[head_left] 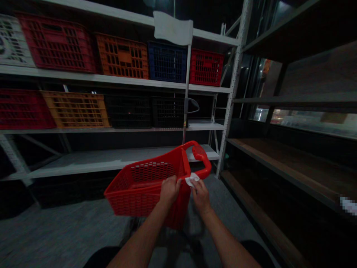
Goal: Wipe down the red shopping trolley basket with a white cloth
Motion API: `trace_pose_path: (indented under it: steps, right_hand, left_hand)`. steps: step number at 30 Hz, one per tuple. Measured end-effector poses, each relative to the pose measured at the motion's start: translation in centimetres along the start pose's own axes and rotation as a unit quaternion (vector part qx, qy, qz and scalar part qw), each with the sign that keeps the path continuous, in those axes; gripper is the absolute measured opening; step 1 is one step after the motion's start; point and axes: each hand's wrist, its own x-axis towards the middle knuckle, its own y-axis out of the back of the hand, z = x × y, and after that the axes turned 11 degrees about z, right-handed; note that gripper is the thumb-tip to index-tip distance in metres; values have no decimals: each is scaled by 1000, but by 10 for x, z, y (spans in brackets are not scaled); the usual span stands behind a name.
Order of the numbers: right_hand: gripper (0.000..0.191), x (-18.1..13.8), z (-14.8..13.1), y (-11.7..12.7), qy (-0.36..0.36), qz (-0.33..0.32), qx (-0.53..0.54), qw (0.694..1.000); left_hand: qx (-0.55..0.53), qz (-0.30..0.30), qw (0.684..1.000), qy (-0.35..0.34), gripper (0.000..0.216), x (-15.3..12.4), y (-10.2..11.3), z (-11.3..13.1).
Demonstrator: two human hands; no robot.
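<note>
A small red plastic shopping cart (134, 203) stands on the floor in front of me, its looped handle turned to the right. My left hand (169, 189) is closed over the near rim of the basket, close to the handle end. In my right hand (200, 193) a crumpled white cloth or tissue (192, 179) is pinched against the base of the red handle (206, 163). Behind the handle rises a grey pole (187, 82) with a white flag (173, 29) on top and a dark looped grip partway up.
A white metal shelf rack (122, 79) runs across the back, holding several plastic crates, among them an orange crate (122, 56) and a blue crate (167, 61). Along the right side stands a dark rack with brown shelf boards (279, 163). Grey floor (69, 230) surrounds the cart.
</note>
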Motion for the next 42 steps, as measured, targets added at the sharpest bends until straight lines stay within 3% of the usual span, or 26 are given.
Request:
trace_pose_path:
  steps: [4,7,13,16,19,24,28,31,34,37,42]
  right_hand:
    - [28,30,9,27,-32,112,-26,993]
    - [30,36,3,31,-42,117,-21,992]
    - [39,7,-19,3,41,-30,37,998]
    - [40,10,-21,9,80,-79,48,993]
    - [36,32,-17,33,75,-75,33,994]
    - [25,79,-5,62,1,-50,-29,998]
    - [22,101,-14,55,-3,-181,-72,981]
    - [18,112,-27,47,50,-299,-129,944]
    - [17,129,-26,45,121,-386,-105,908]
    - [18,150,-7,44,165,-423,-50,890]
    - [21,155,-1,43,149,-404,-26,902]
  left_hand:
    - [4,0,1000,2,42,-1,1,-6]
    - [7,2,1000,5,43,-1,2,-8]
    - [11,7,1000,12,45,-2,5,-14]
    - [11,5,1000,8,44,-3,9,-19]
    - [14,2,1000,7,44,-4,14,-24]
    - [25,14,999,22,48,-3,20,-15]
    - [15,24,1000,-4,46,6,22,11]
    - [36,3,999,26,50,12,23,23]
    - [54,-6,997,55,54,12,24,19]
    - [50,-4,997,56,53,9,25,7]
    - [35,10,998,60,52,3,31,-5]
